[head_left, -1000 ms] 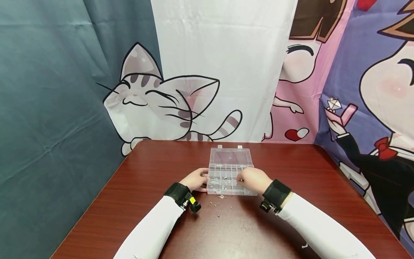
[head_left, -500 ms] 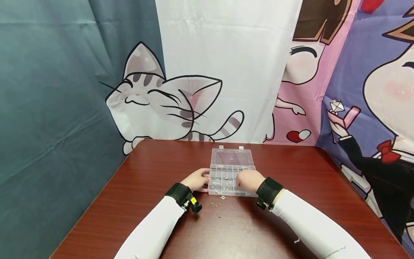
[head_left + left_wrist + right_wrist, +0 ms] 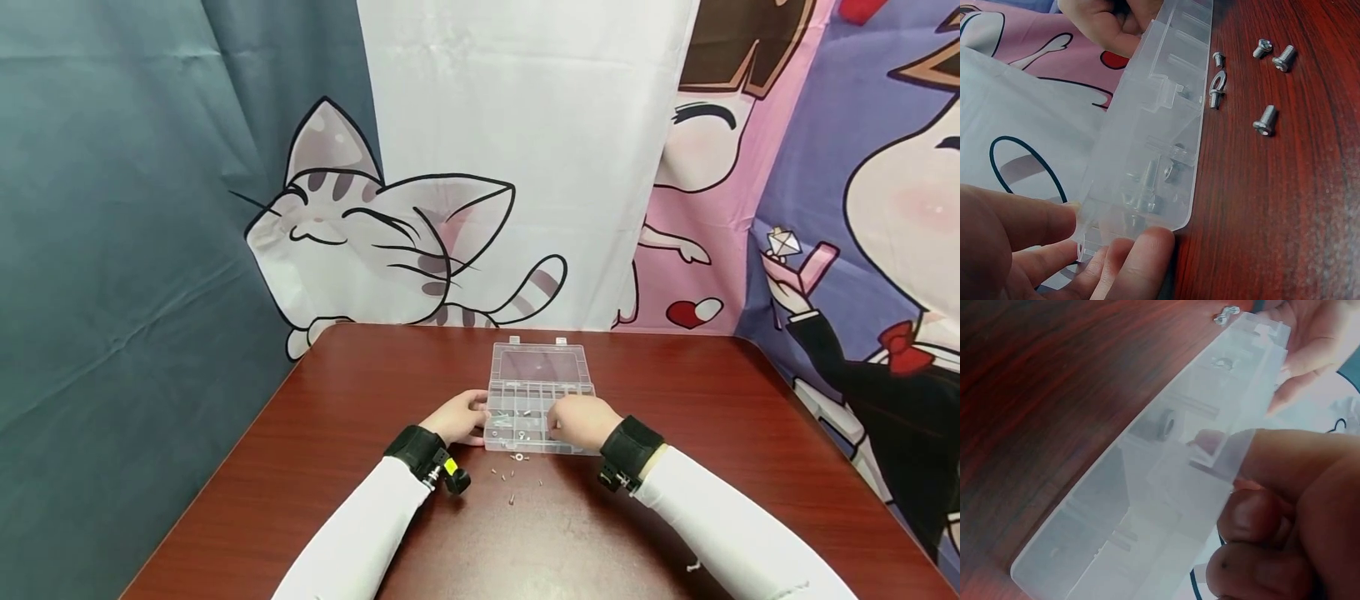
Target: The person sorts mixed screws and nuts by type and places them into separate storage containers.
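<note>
A clear plastic compartment box [image 3: 501,444] lies on the table with its lid [image 3: 542,364] folded back. My left hand [image 3: 455,418] grips the box's left end, thumb and fingers at its corner in the left wrist view. Screws [image 3: 1146,187] lie in a compartment near that hand. My right hand [image 3: 581,421] is over the right half of the box. One of its fingertips [image 3: 1208,441] reaches down into a compartment beside a metal ring [image 3: 1166,425], seen through the wall, while other fingers are curled outside. Whether it pinches anything is hidden.
On the brown table [image 3: 360,375], loose small screws [image 3: 1265,120] lie in front of the box. A washer [image 3: 1218,81] rests close to the box's front wall with screws beside it. A printed cloth [image 3: 525,150] hangs behind the table.
My right hand has dipped slightly lower into the box's right half, its fingertips now behind the front wall. The left hand stays on the box's end; the head view has shifted a little.
</note>
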A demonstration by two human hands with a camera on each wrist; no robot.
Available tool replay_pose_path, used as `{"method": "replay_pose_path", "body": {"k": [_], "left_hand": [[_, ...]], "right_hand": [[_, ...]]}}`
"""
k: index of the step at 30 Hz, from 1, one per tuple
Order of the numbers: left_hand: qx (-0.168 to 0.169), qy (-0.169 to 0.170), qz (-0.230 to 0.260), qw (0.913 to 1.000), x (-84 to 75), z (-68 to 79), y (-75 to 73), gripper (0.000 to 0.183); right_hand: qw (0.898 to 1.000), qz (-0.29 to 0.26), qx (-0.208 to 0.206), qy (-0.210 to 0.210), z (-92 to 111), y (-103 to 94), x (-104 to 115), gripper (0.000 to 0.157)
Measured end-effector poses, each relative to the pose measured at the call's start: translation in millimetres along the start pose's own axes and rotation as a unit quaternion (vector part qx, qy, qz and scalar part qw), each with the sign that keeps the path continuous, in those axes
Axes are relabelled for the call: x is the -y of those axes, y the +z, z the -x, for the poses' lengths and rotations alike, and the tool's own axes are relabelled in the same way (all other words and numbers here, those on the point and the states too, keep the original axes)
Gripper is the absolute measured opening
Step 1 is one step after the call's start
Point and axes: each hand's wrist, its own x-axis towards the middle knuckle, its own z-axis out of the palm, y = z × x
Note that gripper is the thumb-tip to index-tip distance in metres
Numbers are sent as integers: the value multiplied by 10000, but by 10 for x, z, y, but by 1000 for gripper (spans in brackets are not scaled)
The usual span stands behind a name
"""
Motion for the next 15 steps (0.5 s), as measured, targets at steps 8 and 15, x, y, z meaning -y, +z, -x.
{"method": "replay_pose_path", "body": {"k": [8, 15], "left_hand": [[-13, -19, 32, 10000, 21, 6, -3, 50], [-52, 5, 16, 10000, -1, 4, 8, 50]], "right_hand": [[9977, 55, -580, 333, 61, 2, 103, 10], [9951, -58, -661, -729, 150, 27, 357, 16]]}}
